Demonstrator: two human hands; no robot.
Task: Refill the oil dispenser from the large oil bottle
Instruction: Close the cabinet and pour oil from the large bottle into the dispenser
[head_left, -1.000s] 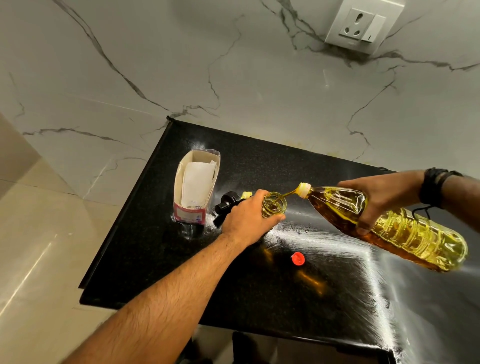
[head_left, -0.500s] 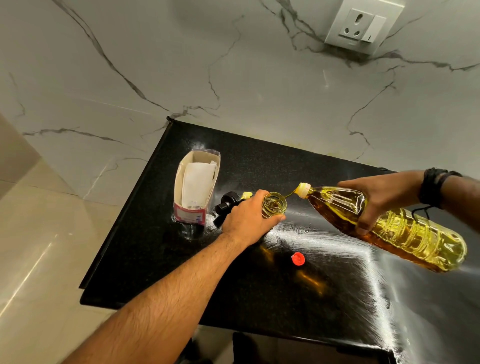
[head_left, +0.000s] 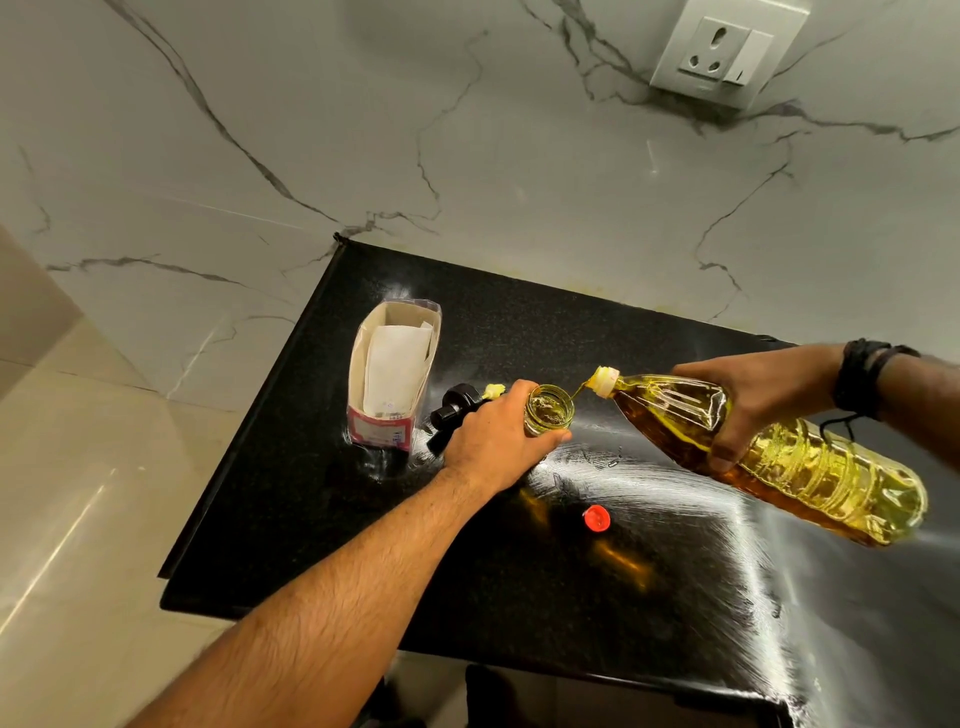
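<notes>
Oil dispenser (head_left: 549, 412), uncapped, is kept upright on the black counter (head_left: 519, 561) by the left hand (head_left: 493, 441) wrapped around its glass body, so the thin stream is caught in its mouth. Large oil bottle (head_left: 769, 447) is gripped mid-body by the right hand (head_left: 753, 400) and tilted, spout just above the rim. Its red cap (head_left: 596, 518) and the black pump top (head_left: 457, 410) are parked nearby.

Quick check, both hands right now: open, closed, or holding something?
Left hand: closed around the oil dispenser, steadying it on the counter.
Right hand: closed around the large oil bottle, tilted and pouring.
</notes>
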